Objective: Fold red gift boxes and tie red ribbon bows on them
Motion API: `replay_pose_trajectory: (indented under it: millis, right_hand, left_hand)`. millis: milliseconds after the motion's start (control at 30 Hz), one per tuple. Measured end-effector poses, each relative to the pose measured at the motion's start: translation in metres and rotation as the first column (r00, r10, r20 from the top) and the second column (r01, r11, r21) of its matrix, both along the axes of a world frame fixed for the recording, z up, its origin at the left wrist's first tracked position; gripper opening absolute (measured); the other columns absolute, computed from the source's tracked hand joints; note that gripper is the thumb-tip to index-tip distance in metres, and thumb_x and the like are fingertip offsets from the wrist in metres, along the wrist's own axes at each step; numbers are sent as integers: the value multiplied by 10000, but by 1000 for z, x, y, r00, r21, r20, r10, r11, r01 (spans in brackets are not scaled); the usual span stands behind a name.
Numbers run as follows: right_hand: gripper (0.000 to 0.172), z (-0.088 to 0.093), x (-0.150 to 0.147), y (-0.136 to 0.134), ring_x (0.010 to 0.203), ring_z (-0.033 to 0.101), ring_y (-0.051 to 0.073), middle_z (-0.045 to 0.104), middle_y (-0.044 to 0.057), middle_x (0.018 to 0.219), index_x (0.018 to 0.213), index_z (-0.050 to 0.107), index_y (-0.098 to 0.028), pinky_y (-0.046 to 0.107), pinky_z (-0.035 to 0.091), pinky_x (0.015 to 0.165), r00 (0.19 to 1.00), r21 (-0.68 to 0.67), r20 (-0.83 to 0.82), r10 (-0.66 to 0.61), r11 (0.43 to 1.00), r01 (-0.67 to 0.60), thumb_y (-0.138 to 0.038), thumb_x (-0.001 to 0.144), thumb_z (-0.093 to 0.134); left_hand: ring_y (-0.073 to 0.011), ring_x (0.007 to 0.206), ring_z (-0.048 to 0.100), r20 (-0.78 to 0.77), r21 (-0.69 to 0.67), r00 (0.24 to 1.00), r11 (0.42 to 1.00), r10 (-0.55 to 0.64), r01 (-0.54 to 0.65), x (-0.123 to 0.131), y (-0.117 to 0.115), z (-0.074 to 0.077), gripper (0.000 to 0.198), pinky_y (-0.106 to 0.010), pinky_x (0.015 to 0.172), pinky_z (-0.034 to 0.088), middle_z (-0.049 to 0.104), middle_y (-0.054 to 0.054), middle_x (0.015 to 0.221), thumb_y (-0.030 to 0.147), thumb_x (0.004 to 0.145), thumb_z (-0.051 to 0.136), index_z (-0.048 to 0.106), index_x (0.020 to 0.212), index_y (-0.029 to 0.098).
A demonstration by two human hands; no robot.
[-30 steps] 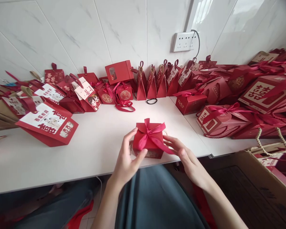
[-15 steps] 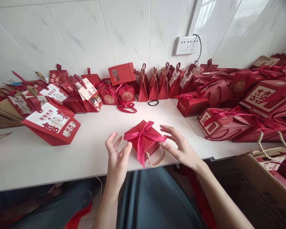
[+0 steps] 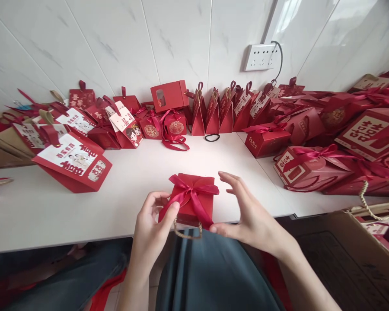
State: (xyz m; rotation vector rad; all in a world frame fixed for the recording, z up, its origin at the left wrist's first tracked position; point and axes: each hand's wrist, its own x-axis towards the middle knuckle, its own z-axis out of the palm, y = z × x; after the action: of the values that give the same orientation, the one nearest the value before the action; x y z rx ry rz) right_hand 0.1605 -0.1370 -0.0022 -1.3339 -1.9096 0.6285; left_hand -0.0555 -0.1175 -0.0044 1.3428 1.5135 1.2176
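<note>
A red gift box point(image 3: 203, 201) with a rope handle point(image 3: 188, 236) on its near side lies at the table's front edge. Across its top a magenta ribbon point(image 3: 190, 190) is tied in a bow, with tails hanging down both sides. My left hand point(image 3: 155, 220) grips the box's left side, thumb on the ribbon there and fingers curled, partly hidden. To the right my right hand point(image 3: 246, 211) is spread, fingers raised apart from the box. Its thumb is at the tip of the right ribbon tail; whether it touches, I cannot tell.
Many red gift boxes point(image 3: 267, 142) line the wall and pile up at right. A tented box point(image 3: 78, 162) stands at left, a black hair tie point(image 3: 212, 138) behind. A cardboard carton point(image 3: 337, 250) is at lower right. Another person's leg point(image 3: 68, 280) shows below the table point(image 3: 52, 216).
The gift box has turned, so its rope handle now faces me rather than the right. My left hand has closed in on its left side; my right hand has stayed spread.
</note>
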Motion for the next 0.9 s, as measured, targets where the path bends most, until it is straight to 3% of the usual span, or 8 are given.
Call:
replay_pose_trajectory:
  millis: [100,333,433,567,633,700,800,900]
  right_hand:
    - [1038,-5,-15,9,1408,284,316,262,177,1500,1455,138,-223,504,367,1110,998,-17,-17,60,998,-60,-513,682,768]
    - [1015,-10,-23,12,1358,355,312,291,201,1458,1460,79,-197,498,383,1090,997,-46,-48,63,997,-65,-419,728,747]
    - [1040,-11,-22,11,1353,356,320,274,203,1465,1465,53,-208,514,388,1079,997,-69,-56,50,996,-54,-440,726,747]
    - [1034,-12,-21,10,1374,329,316,277,186,1468,1467,46,-234,518,368,1091,995,-87,-84,51,994,-58,-446,734,743]
    - [1035,-13,-20,11,1377,328,310,278,180,1472,1467,50,-240,511,367,1095,994,-98,-100,52,993,-62,-450,731,746]
    - [1030,-13,-18,11,1383,323,302,277,171,1479,1466,62,-245,500,366,1099,992,-101,-111,63,992,-74,-450,728,751]
    - [1027,-12,-16,13,1404,296,294,248,167,1509,1466,75,-248,488,346,1115,989,-99,-123,84,990,-96,-446,725,758]
    - [1021,-13,-14,14,1417,277,287,230,169,1529,1466,94,-243,480,329,1126,987,-111,-133,94,988,-109,-458,722,759]
  left_hand:
    - [-146,780,595,-116,10,993,1000,-10,11,0,-5,4,266,-228,698,478,615,-4,798,454,748,661,597,823,207]
    - [-143,671,633,-380,1,919,993,-107,116,-14,-4,18,253,-210,558,486,654,1,740,466,788,637,663,843,221]
    - [-115,640,619,-517,190,853,962,-71,196,-15,-2,29,137,-194,563,481,647,14,728,347,843,613,655,822,218]
    - [-96,691,593,-704,547,703,706,98,450,-18,0,29,113,-197,652,471,607,-3,783,92,844,598,635,889,189]
    - [-117,726,583,-762,569,637,592,119,571,-23,-1,22,231,-231,686,473,587,-21,787,-16,801,594,632,934,168]
    - [-143,759,572,-792,556,599,540,114,632,-28,-4,12,298,-268,707,476,579,-40,801,-71,768,585,627,959,153]
    - [-152,765,560,-798,520,600,563,53,642,-37,-12,2,286,-281,715,473,579,-40,801,-57,768,583,623,945,164]
    - [-135,734,563,-771,317,599,687,-216,654,-49,-14,0,160,-244,676,471,582,-19,782,52,814,569,622,873,192]
